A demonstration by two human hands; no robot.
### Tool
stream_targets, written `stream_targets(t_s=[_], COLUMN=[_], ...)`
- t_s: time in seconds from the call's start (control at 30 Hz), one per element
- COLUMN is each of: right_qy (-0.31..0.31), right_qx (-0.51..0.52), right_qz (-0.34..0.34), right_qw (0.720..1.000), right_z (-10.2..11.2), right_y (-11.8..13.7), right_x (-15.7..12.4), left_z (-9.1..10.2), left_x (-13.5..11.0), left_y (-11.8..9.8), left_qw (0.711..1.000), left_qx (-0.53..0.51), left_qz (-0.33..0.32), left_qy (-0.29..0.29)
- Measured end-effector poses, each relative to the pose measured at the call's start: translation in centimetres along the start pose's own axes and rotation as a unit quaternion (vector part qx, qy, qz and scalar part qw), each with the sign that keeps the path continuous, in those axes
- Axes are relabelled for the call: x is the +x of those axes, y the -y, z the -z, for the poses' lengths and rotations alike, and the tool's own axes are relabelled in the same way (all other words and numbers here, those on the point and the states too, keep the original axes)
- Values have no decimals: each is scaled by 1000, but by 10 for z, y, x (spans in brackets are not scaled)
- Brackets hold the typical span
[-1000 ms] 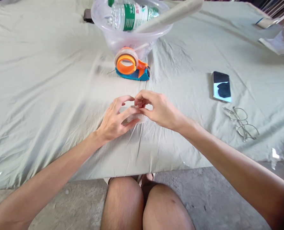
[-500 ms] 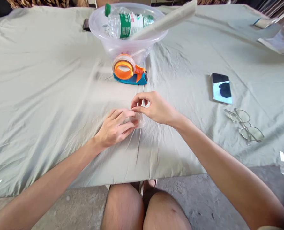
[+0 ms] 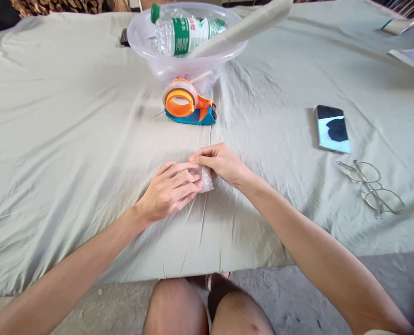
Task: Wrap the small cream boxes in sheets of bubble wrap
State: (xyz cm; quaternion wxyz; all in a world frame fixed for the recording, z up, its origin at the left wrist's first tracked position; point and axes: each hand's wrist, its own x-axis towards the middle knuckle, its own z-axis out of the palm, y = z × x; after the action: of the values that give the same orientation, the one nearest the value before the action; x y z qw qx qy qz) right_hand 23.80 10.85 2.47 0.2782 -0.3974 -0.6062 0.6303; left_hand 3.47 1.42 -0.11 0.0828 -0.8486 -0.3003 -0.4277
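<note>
A small crumpled piece of clear plastic (image 3: 206, 179) lies on the pale green cloth (image 3: 70, 139) near the table's front edge. My left hand (image 3: 170, 190) lies flat over its left side, fingers stretched out and pressing down. My right hand (image 3: 219, 162) is closed in a pinch on its upper edge. Most of the plastic is hidden under my fingers. An orange and blue tape dispenser (image 3: 188, 103) stands just beyond my hands.
A clear plastic bowl (image 3: 147, 42) at the back holds a water bottle (image 3: 184, 29) and a rolled sheet (image 3: 249, 25). A phone (image 3: 332, 129) and a pair of glasses (image 3: 370, 186) lie to the right. Papers sit at the far right corner.
Both hands have come down onto the cloth. My left hand has flattened over the plastic, and my right hand has closed from a loose curl to a pinch on it.
</note>
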Motion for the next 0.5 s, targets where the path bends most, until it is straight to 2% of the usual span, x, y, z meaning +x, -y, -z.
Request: stream_targets(t_s=[0.17, 0.3, 0.5], right_qy=[9, -19, -35], right_qx=[-3, 33, -28], right_qz=[2, 15, 108], right_qw=[1000, 999, 993], right_z=[-1, -5, -7], right_y=[-1, -2, -8], right_x=[1, 0, -8], left_z=[-2, -3, -2], left_x=[0, 2, 3], left_y=[-1, -2, -1], left_qw=[1000, 999, 999], left_qx=[-9, -18, -18], left_qz=[13, 33, 49], left_qy=[-4, -10, -16])
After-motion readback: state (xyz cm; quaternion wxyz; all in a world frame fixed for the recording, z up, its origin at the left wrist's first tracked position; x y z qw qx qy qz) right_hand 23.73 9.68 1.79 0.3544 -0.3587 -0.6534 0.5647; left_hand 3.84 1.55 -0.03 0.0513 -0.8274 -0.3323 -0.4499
